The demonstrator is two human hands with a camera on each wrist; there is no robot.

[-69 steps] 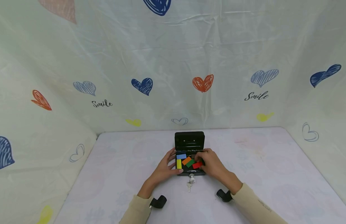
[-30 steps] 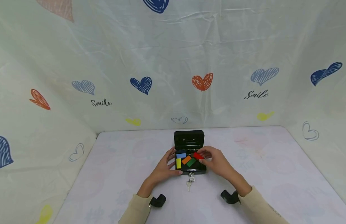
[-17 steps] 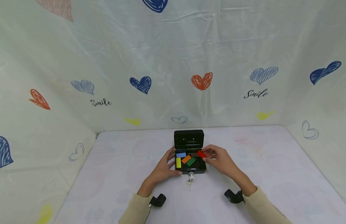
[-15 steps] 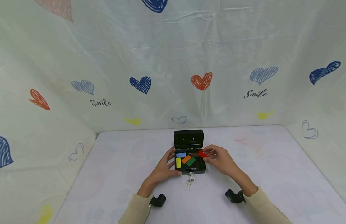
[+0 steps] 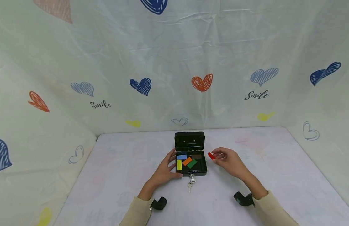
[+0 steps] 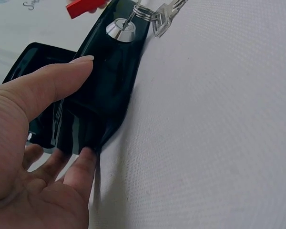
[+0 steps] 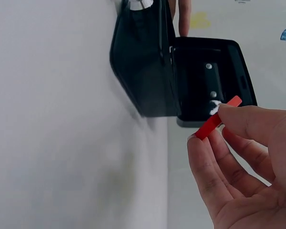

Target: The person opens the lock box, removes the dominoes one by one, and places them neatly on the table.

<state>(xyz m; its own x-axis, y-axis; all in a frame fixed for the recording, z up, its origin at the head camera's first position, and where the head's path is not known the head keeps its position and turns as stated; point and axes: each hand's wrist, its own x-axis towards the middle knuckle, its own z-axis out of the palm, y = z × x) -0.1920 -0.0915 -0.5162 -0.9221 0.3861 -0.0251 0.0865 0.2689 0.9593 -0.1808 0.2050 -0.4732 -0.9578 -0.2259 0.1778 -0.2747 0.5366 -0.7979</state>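
Red block pinched between thumb and fingertips of right hand, just right of black box, apart from it; long axis slants far-left to near-right; left hand farther off, gripping box's left side, thumb at near-left corner; block's near end partly hidden by right fingers; height above table hard to judge, seems raised

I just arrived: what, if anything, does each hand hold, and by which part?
The right hand pinches a red block, a fingertip at one end; the left hand grips the black cash box by its left side.
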